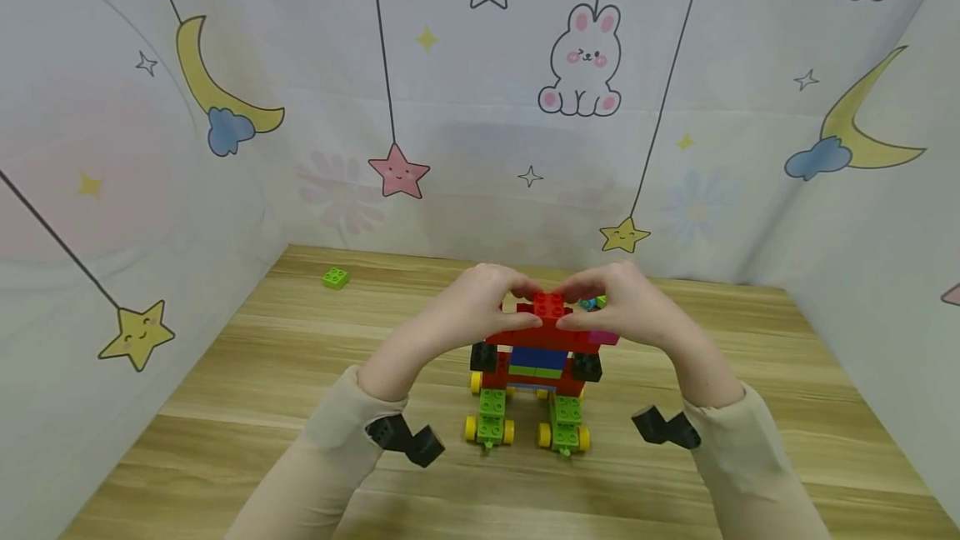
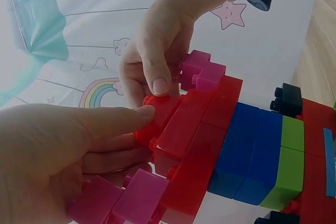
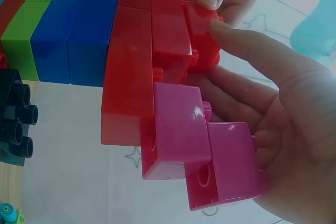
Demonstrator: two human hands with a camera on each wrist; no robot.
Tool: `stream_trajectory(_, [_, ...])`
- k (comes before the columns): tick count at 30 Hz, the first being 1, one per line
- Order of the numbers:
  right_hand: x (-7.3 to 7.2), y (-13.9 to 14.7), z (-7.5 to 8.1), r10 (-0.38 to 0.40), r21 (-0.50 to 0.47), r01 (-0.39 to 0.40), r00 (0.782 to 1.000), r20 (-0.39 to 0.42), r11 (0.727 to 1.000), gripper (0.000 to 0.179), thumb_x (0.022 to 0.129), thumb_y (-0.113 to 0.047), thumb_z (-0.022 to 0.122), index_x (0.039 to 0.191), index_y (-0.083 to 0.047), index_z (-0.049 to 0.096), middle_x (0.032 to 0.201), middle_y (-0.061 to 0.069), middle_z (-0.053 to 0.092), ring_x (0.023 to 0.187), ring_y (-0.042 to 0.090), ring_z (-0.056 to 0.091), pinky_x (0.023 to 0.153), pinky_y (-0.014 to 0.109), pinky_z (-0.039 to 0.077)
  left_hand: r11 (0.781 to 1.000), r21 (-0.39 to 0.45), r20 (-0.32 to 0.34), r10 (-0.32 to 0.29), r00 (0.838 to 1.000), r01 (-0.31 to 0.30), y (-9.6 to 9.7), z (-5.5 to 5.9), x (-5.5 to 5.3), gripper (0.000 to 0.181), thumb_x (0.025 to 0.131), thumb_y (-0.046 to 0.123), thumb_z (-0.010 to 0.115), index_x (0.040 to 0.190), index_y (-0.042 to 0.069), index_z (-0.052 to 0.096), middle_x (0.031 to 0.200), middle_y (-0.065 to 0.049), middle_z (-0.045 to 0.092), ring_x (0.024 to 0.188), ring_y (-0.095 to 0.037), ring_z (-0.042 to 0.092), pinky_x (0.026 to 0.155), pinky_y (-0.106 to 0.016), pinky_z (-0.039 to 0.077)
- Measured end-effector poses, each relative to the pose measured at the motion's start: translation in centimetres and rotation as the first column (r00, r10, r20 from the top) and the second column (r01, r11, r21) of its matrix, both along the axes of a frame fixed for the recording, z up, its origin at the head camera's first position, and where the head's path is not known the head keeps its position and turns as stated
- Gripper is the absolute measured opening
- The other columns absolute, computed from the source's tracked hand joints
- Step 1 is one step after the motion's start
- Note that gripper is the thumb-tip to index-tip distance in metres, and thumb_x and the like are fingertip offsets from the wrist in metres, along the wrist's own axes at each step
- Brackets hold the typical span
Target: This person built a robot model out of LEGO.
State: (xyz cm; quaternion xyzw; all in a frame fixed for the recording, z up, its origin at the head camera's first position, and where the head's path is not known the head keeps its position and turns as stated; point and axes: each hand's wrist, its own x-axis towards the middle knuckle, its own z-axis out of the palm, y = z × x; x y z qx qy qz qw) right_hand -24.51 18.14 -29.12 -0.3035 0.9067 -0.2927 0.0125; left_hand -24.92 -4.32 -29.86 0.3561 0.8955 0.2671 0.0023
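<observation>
A build of toy bricks stands on the wooden table, with a small red brick (image 1: 549, 304) at its top. My left hand (image 1: 487, 300) and right hand (image 1: 621, 303) pinch that red brick from opposite sides, thumbs toward me and fingers behind. Beneath it lie long red bricks (image 2: 191, 150), then blue bricks (image 1: 538, 358) and light green ones (image 2: 283, 169). Stepped pink bricks (image 3: 178, 129) stick out on either side of the top. Black bricks (image 1: 587, 367) flank the middle. Green wheeled bases (image 1: 491, 415) with yellow wheels carry the build.
A loose light green brick (image 1: 335, 277) lies at the table's back left. Behind the right hand, a small blue and green piece (image 1: 592, 303) is partly hidden. Printed cloth (image 1: 487, 123) hangs around the back and sides of the wooden table (image 1: 247, 407).
</observation>
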Motion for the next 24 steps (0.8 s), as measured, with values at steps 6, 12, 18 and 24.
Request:
stream_trajectory(6, [0.02,0.00,0.17,0.013,0.002,-0.013,1.000,-0.002,1.000,0.032,0.085,-0.017,0.076,0.114,-0.003,0.073,0.105,0.009,0.074,0.097,0.024,0.069,0.084,0.042,0.057,1.000,-0.003,0.025,0.007,1.000,-0.007,0.14,0.26,0.05,0.034,0.089,0.026,0.073,0.118,0.009,0.071,0.108,-0.002,0.073,0.101,-0.016,0.066,0.089,-0.031,0.054])
stream_trajectory(12, [-0.19,0.01,0.22,0.010,0.003,-0.010,1.000,0.007,1.000,0.031,0.084,-0.017,0.077,0.112,-0.002,0.073,0.103,0.009,0.075,0.094,0.023,0.069,0.082,0.040,0.057,1.000,-0.002,0.035,0.005,0.999,-0.005,0.27,0.45,-0.02,0.034,0.089,0.025,0.073,0.119,0.009,0.071,0.109,-0.003,0.074,0.102,-0.017,0.067,0.090,-0.033,0.054])
stream_trajectory(18, [-0.27,-0.11,0.24,0.012,0.006,-0.012,1.000,0.013,1.000,0.031,0.084,-0.016,0.077,0.111,-0.002,0.073,0.102,0.009,0.075,0.092,0.022,0.069,0.081,0.040,0.058,1.000,0.003,0.050,0.011,0.999,-0.011,0.24,0.45,-0.11,0.035,0.088,0.025,0.073,0.119,0.009,0.071,0.110,-0.004,0.074,0.103,-0.017,0.067,0.093,-0.033,0.054])
stream_trajectory(24, [-0.23,-0.20,0.36,0.019,0.008,-0.019,1.000,0.011,1.000,0.030,0.084,-0.017,0.077,0.110,-0.002,0.074,0.102,0.008,0.075,0.091,0.020,0.069,0.079,0.036,0.058,1.000,0.008,0.060,0.009,0.998,-0.010,0.16,0.44,-0.17,0.035,0.088,0.024,0.074,0.119,0.009,0.071,0.110,-0.003,0.074,0.103,-0.017,0.068,0.091,-0.033,0.054])
